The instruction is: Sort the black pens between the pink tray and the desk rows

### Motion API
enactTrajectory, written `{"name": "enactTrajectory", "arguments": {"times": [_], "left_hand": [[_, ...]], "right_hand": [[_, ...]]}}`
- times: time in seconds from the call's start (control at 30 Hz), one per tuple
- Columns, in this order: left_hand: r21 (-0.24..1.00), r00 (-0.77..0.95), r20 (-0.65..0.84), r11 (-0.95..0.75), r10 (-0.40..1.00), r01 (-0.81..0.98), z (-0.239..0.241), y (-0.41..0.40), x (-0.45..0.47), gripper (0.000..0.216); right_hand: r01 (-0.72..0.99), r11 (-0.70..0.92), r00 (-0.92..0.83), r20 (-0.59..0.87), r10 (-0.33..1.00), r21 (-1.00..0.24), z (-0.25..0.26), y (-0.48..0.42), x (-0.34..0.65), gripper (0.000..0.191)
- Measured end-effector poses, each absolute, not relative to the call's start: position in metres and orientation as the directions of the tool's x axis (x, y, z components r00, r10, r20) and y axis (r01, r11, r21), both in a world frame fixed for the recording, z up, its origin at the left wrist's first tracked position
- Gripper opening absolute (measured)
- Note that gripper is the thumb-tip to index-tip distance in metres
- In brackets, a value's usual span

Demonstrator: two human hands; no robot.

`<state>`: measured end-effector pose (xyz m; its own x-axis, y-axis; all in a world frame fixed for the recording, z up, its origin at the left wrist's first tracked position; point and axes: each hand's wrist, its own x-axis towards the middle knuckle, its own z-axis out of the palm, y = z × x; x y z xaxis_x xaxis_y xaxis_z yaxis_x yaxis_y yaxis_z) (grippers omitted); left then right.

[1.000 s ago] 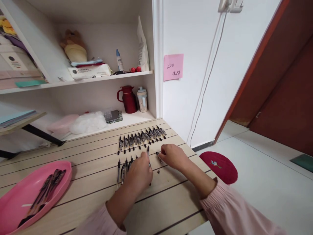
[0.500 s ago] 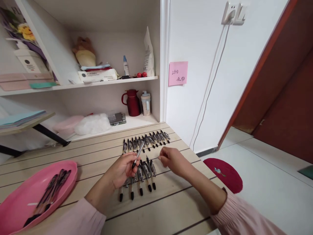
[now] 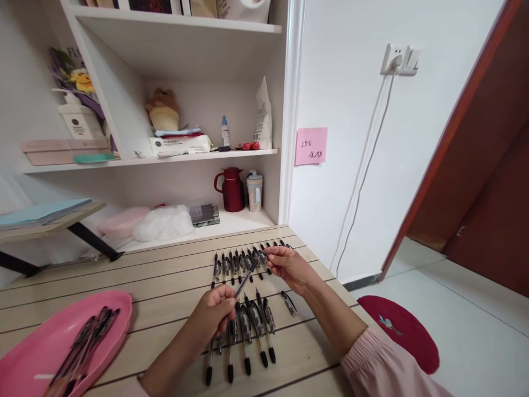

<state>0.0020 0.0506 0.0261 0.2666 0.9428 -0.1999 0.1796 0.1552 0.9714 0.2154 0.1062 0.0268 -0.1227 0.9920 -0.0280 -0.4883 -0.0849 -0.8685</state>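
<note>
Left hand is gripping a slim pen point(image 3: 246, 280) mid-frame, left hand point(image 3: 219, 309) fingers clenched; right hand point(image 3: 287, 267) is hovering fingertips near its upper end, can't tell if they're grasping anything. Looks like they're working that end; next move's probably needing steady alignment.

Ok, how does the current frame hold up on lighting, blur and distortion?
Head view: soft light, no strong glare on the white wall; head view: the left hand and right hand fairly sharp, any print on the pens too fine to read; head view: shelf divider and door frame leaning, probably wide-angle distortion.
</note>
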Motion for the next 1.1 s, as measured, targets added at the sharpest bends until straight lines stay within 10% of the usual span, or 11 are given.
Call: {"name": "enactTrajectory", "arguments": {"times": [0.63, 1.1], "left_hand": [[0.954, 0.284, -0.210, 0.132, 0.935, 0.271, 0.026, 0.041, 0.011, 0.014], [0.968, 0.182, 0.045, -0.088, 0.982, 0.235, 0.027, 0.041, 0.017, 0.028]], "right_hand": [[-0.391, -0.036, -0.184, 0.039, 0.982, -0.920, 0.026, 0.089, 0.209, 0.032], [-0.418, -0.145, -0.329, 0.000, 0.944, -0.897, 0.025, 0.080, 0.198, 0.026]]}}
